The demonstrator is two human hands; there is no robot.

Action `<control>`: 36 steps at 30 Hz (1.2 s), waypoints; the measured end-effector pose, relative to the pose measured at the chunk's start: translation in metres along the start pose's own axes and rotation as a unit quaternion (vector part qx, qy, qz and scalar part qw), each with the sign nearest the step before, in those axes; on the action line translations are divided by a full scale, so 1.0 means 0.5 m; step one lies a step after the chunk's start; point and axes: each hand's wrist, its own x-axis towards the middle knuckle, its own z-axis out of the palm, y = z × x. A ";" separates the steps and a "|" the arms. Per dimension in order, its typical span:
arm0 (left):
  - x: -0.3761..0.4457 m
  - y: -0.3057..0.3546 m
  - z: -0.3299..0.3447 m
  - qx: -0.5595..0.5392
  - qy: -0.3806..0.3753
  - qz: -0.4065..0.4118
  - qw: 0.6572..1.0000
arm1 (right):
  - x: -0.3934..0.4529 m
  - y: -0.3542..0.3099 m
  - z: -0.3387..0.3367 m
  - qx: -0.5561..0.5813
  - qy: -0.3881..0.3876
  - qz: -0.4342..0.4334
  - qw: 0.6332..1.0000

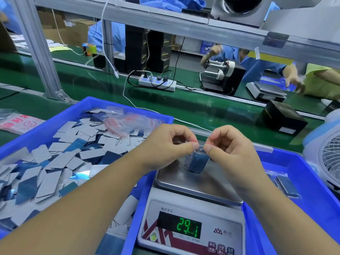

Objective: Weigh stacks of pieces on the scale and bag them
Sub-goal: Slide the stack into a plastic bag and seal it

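A small clear zip bag (pixel 199 144) with a red seal line holds a blue-grey stack of pieces (pixel 198 162), whose bottom rests on the steel pan of the scale (pixel 195 183). My left hand (pixel 171 144) pinches the bag's top edge at the left. My right hand (pixel 230 146) pinches the same edge at the right. The scale's green display (pixel 188 227) reads 29.1.
A blue bin (pixel 95 105) at the left is full of loose grey and blue pieces (pixel 60 159) and empty zip bags (pixel 128 122). A blue bin (pixel 309 208) at the right holds filled bags (pixel 285 184). A white fan (pixel 329 157) stands far right; a green conveyor (pixel 193 107) lies behind.
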 end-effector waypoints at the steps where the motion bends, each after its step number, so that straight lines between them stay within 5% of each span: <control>1: 0.000 0.000 0.001 0.003 0.001 0.003 1.000 | 0.000 0.000 0.000 -0.005 -0.003 0.000 1.000; 23: 0.002 0.010 -0.010 -0.008 -0.008 0.014 1.000 | 0.002 -0.019 -0.016 0.010 -0.014 -0.014 1.000; 33: 0.002 0.012 -0.028 -0.070 -0.019 -0.011 0.997 | 0.013 -0.031 -0.039 0.096 -0.022 0.037 0.994; 36: 0.004 0.004 -0.016 -0.010 0.008 -0.021 1.000 | 0.018 -0.015 -0.042 0.110 -0.016 0.091 0.990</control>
